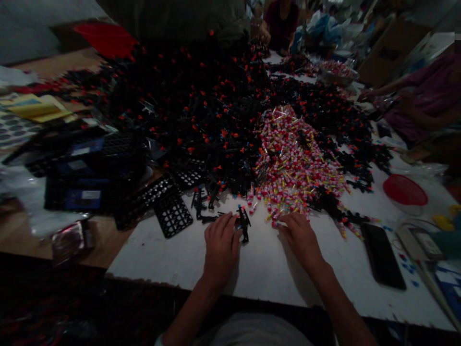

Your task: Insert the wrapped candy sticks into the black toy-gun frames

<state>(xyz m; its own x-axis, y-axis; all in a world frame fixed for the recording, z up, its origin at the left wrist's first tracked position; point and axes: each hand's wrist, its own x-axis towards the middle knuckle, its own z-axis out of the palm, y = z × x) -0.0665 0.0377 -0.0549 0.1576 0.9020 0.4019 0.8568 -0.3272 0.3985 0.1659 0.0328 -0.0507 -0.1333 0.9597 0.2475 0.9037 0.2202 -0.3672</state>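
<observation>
My left hand [220, 244] lies palm down on the white table [266, 269], its fingertips touching a small black plastic piece [244, 224] with an orange tip. My right hand [300, 236] rests palm down at the near edge of a heap of small pink, red and yellow wrapped candies [295, 163], fingers curled onto the nearest ones. Behind both spreads a large pile of black plastic toy parts with orange tips [201, 101].
Black grid trays [172, 217] and stacked dark boxes [82, 173] lie at the left. A black phone [382, 255] and a red-lidded bowl [405, 192] sit at the right. Other people work at the far side [283, 21] and right [418, 101].
</observation>
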